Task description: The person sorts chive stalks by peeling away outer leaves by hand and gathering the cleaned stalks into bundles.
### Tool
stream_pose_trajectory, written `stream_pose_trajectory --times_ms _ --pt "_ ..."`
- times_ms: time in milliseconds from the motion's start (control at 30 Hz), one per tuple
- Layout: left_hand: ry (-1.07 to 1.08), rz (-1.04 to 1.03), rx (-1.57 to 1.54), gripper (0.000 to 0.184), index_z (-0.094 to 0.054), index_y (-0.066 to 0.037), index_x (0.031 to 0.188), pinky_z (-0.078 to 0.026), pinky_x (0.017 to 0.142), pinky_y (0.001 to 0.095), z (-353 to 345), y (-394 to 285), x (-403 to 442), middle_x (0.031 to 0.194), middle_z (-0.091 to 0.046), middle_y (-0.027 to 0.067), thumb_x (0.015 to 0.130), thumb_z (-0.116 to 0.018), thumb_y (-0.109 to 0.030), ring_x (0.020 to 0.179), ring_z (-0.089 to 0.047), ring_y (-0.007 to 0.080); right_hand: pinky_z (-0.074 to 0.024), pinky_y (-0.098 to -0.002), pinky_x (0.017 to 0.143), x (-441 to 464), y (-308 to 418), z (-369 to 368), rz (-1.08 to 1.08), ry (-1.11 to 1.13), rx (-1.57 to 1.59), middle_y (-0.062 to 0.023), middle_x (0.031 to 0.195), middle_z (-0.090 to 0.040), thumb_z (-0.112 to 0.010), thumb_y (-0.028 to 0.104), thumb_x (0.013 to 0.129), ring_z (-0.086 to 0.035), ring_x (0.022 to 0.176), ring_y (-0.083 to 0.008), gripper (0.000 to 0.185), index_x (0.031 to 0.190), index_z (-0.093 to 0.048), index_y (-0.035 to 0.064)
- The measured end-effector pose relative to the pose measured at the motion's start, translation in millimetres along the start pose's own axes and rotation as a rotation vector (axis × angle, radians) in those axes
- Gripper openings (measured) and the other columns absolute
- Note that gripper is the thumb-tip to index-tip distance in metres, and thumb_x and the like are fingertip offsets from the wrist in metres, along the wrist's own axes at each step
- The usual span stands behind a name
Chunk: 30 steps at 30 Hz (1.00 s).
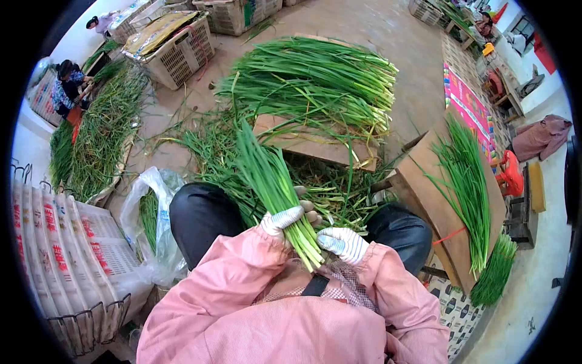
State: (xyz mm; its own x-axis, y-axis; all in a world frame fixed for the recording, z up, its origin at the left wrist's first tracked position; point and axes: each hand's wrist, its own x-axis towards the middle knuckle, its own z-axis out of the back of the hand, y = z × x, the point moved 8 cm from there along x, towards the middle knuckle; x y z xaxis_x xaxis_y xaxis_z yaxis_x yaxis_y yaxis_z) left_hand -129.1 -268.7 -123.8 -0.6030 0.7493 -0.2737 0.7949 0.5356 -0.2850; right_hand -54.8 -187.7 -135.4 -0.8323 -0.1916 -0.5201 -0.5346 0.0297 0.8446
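A bunch of garlic chives (pixel 264 170) slants across my lap, green tips pointing up and away, pale stem ends toward my body. My left hand (pixel 285 219), in a white striped glove, wraps round the stems. Beside the stem ends, my right hand (pixel 342 244) is closed in the same kind of glove; whatever its fingertips pinch is too small to make out. Ahead of me a large heap of chives (pixel 315 79) lies on a low wooden board (pixel 309 145). Loose leaves and trimmings cover the floor below my hands.
At my right stands a wooden table (pixel 433 188) with more chives (pixel 464 194) and a red strip (pixel 450 236). A clear plastic bag (pixel 159 206) and a rack of printed bags (pixel 73 236) are at my left. Crates (pixel 176 54) and a person (pixel 70 88) are farther back.
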Motion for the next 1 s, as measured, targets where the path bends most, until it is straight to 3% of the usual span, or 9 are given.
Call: stream_pose_trajectory --times_ms 67,200,367,400,500,633,767,900,1000 --pt "-0.078 -0.201 0.223 0.057 -0.042 -0.008 0.117 -0.049 0.075 0.0443 -13 -25 0 0.085 -0.059 0.0061 0.068 -0.071 -0.010 0.073 -0.060 0.0243 -0.0444 -0.0286 0.076 8 4 18 0.158 -0.160 -0.167 -0.0095 0.087 -0.061 -0.049 0.025 0.088 -0.056 0.085 -0.0162 0.029 0.102 -0.058 0.0015" --pt "-0.102 -0.440 0.083 0.049 -0.043 -0.009 0.115 -0.049 0.074 0.0393 -21 -58 27 0.082 -0.059 0.0035 0.072 -0.066 -0.003 0.072 -0.059 0.0188 -0.0326 -0.0289 0.095 32 15 33 0.344 -0.336 0.482 -0.0089 0.118 -0.047 -0.047 0.033 0.089 -0.042 0.110 -0.0172 0.046 0.123 -0.039 0.0039" --pt "-0.184 -0.307 -0.034 0.032 -0.051 -0.009 0.103 -0.048 0.065 0.0345 -29 -40 61 0.073 -0.055 0.0008 0.075 -0.066 -0.010 0.062 -0.052 0.0147 -0.0276 -0.0287 0.098 49 61 20 0.654 -0.331 0.534 -0.0055 0.119 -0.041 -0.051 0.039 0.086 -0.037 0.112 -0.0166 0.058 0.126 -0.034 0.0012" --pt "-0.193 -0.308 0.007 0.031 -0.051 -0.009 0.102 -0.048 0.065 0.0346 -35 -48 61 0.073 -0.055 0.0006 0.075 -0.066 -0.011 0.062 -0.052 0.0143 -0.0303 -0.0305 0.096 50 60 31 0.629 -0.300 0.463 -0.0095 0.118 -0.044 -0.053 0.038 0.084 -0.041 0.110 -0.0203 0.057 0.125 -0.037 0.0015" --pt "-0.177 -0.393 0.184 0.029 -0.050 -0.009 0.101 -0.049 0.066 0.0349 -28 -76 70 0.072 -0.053 0.0003 0.076 -0.065 -0.011 0.063 -0.052 0.0132 -0.0350 -0.0373 0.093 33 79 115 0.425 -0.871 -0.722 -0.0206 0.113 -0.048 -0.061 0.031 0.076 -0.046 0.106 -0.0321 0.054 0.119 -0.044 0.0030" --pt "-0.247 -0.417 0.191 0.034 -0.048 -0.008 0.103 -0.050 0.066 0.0362 -18 -78 81 0.070 -0.051 0.0007 0.074 -0.066 -0.009 0.064 -0.053 0.0152 -0.0347 -0.0395 0.094 59 113 166 0.362 -0.906 -1.216 -0.0165 0.119 -0.045 -0.066 0.035 0.067 -0.044 0.108 -0.0327 0.067 0.122 -0.041 0.0053" --pt "-0.239 -0.397 0.227 0.037 -0.047 -0.009 0.104 -0.050 0.066 0.0368 -19 -77 101 0.073 -0.052 0.0008 0.074 -0.067 -0.009 0.066 -0.054 0.0153 -0.0413 -0.0392 0.088 89 118 191 -0.225 -0.746 -1.217 -0.0177 0.122 -0.043 -0.064 0.042 0.071 -0.047 0.107 -0.0309 0.077 0.129 -0.030 0.0060" --pt "-0.228 -0.308 0.285 0.037 -0.047 -0.009 0.109 -0.051 0.066 0.0350 -54 -78 138 0.078 -0.056 0.0011 0.076 -0.065 -0.011 0.069 -0.056 0.0151 -0.0451 -0.0400 0.080 131 94 201 -0.131 -0.678 -1.141 -0.0196 0.102 -0.054 -0.053 0.027 0.080 -0.054 0.095 -0.0332 0.033 0.102 -0.049 0.0035" --pt "-0.304 -0.045 0.185 0.029 -0.052 -0.011 0.104 -0.051 0.065 0.0372 -53 -59 196 0.080 -0.060 0.0037 0.077 -0.062 -0.011 0.068 -0.058 0.0173 -0.0460 -0.0398 0.077 130 96 189 -0.176 -0.530 -1.189 -0.0179 0.098 -0.057 -0.047 0.022 0.082 -0.057 0.091 -0.0319 0.026 0.100 -0.050 0.0037"
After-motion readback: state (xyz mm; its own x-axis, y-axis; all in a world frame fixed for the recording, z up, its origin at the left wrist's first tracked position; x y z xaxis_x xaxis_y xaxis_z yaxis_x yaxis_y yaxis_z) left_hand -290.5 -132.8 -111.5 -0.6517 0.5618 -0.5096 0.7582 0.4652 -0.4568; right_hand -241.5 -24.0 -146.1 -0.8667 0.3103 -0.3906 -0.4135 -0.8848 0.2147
